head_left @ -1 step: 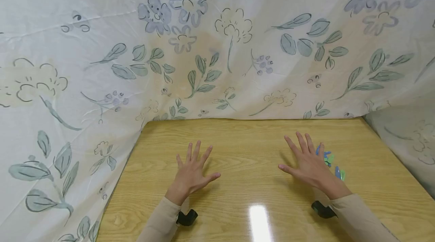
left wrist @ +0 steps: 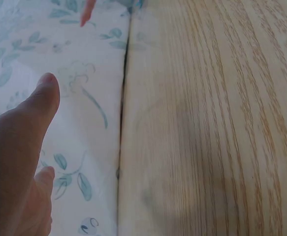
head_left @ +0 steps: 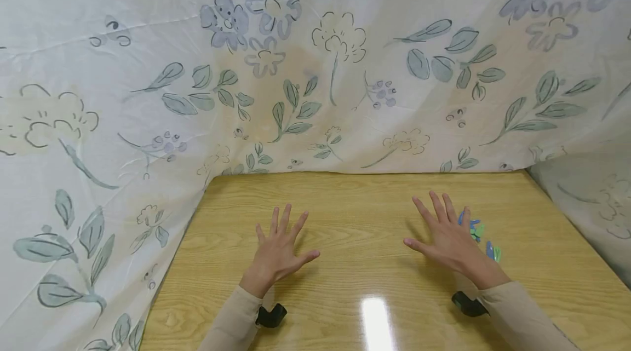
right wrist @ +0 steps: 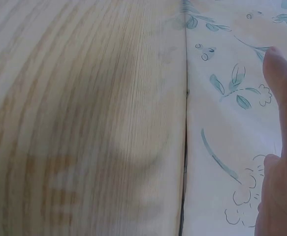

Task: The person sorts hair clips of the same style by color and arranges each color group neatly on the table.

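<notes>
My left hand [head_left: 279, 252] is held over the left part of the wooden table [head_left: 355, 230], fingers spread and nothing in its grasp. On the other side, my right hand [head_left: 451, 239] also has its fingers spread and holds nothing. Several small blue and green pieces [head_left: 476, 230] lie beside and partly behind the right hand; their kind is too small to tell. A little nearer lie another blue piece [head_left: 489, 249] and a green piece [head_left: 497, 254]. In the left wrist view the left thumb [left wrist: 47, 93] shows, and in the right wrist view the right thumb [right wrist: 276, 66].
Floral cloth [head_left: 335, 66] hangs along the back and both sides of the table. A black wrist-worn device [head_left: 271, 316] sits under the left wrist and another black device [head_left: 468, 305] under the right. A bright light reflection [head_left: 376, 321] falls on the near tabletop.
</notes>
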The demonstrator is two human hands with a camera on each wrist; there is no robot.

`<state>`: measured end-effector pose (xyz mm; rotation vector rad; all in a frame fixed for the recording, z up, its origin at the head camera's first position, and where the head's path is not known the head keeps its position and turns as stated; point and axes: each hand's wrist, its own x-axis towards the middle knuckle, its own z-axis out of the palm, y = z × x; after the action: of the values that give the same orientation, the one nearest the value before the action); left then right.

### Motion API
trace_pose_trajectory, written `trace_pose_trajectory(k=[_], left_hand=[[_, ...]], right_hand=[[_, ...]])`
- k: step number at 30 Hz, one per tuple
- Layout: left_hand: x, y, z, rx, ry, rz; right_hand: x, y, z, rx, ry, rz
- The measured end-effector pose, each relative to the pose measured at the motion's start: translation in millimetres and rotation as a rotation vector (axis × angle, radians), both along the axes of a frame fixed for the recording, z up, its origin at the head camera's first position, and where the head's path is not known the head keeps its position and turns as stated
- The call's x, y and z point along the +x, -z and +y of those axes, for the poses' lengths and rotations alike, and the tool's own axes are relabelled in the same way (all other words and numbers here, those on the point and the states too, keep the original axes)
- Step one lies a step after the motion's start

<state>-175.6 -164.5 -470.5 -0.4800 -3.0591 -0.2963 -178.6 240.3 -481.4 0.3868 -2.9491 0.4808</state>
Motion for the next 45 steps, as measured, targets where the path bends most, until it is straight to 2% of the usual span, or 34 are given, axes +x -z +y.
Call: trace_pose_trajectory(k=[13,22,30,36,45], left_hand=[[0.7,4.2,-1.8,0.016,-0.002,-0.006],[-1.8,2.8,8.7,0.053,0.046,-0.015],[-7.7,7.7,30.9,0.062,0.142,-0.052],[-13.4,14.1,52.1,0.101,0.228,-0.073],[-26.2,18.1,83.4,0.168,0.367,-0.149]], right_hand=[[1.3,1.4,5.8,-0.003,0.002,0.0],[-4.1,1.5,19.0,-0.004,-0.003,0.002],[-3.6,4.3,35.0,-0.063,-0.006,0.032],[-3.4,2.7,46.5,-0.105,-0.012,0.008],[-9.0,9.1,70.2,-0.088,0.005,-0.006]])
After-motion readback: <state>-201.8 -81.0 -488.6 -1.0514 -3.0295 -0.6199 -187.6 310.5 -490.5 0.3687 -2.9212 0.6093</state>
